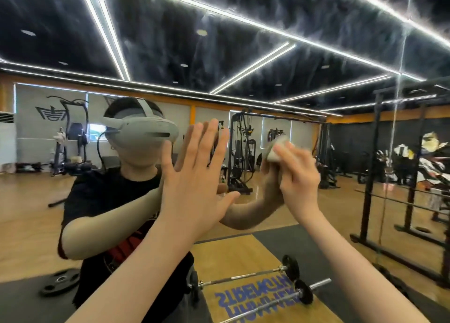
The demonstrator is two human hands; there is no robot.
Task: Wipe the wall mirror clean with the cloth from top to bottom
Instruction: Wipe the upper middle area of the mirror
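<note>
The wall mirror (243, 30) fills the view and reflects a gym and the person wearing a headset. Streaky smears show on its upper part. My left hand (194, 176) lies flat against the glass at mid height, fingers straight and spread. To its right, my right hand (297, 174) grips a small bunched grey-white cloth (274, 151) and holds it against the mirror at about the same height. Most of the cloth is hidden behind my fingers.
A barbell (302, 293) lies on the floor at the mirror's foot, doubled by its reflection. A vertical seam (399, 79) between mirror panels runs down at the right. Reflected racks, machines and a weight plate (59, 282) appear behind.
</note>
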